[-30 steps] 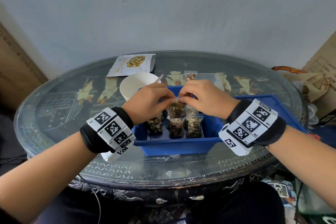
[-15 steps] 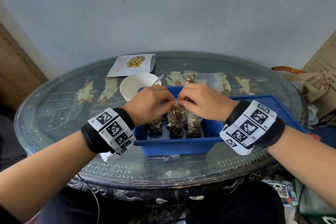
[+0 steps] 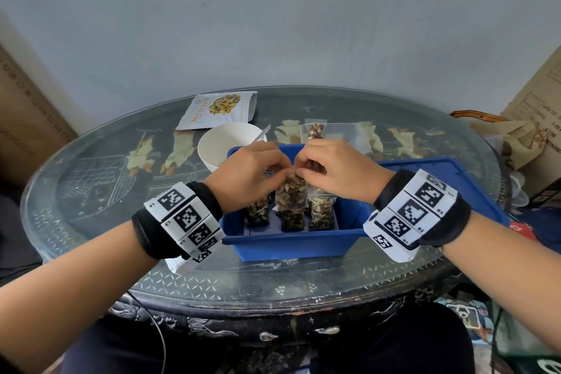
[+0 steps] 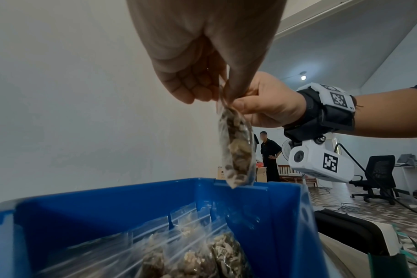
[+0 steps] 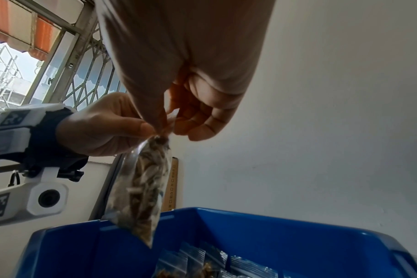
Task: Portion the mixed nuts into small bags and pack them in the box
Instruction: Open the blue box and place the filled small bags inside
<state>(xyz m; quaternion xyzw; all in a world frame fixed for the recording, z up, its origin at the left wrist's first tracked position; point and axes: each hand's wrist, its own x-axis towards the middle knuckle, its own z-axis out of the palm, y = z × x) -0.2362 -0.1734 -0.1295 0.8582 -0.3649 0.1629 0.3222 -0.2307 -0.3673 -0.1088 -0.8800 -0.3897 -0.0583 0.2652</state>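
Observation:
A small clear bag of mixed nuts (image 3: 290, 194) (image 4: 237, 148) (image 5: 141, 186) hangs over the blue box (image 3: 291, 244) (image 4: 269, 216) (image 5: 250, 231). My left hand (image 3: 258, 168) (image 4: 202, 62) and right hand (image 3: 331, 165) (image 5: 191, 75) both pinch its top edge, fingertips close together. Several filled small bags (image 3: 320, 214) (image 4: 191, 259) (image 5: 202, 263) stand inside the box below it. The bag's seal is hidden between my fingers.
A white bowl (image 3: 226, 146) with a spoon sits behind the box at the left. The nut pouch (image 3: 217, 109) lies flat at the table's far side. Another filled bag (image 3: 315, 129) and empty clear bags lie behind the box. Cardboard boxes flank the round glass table (image 3: 91, 191).
My two hands have drawn closer together along the bag's top edge. The bag hangs a little lower over the box than a second ago.

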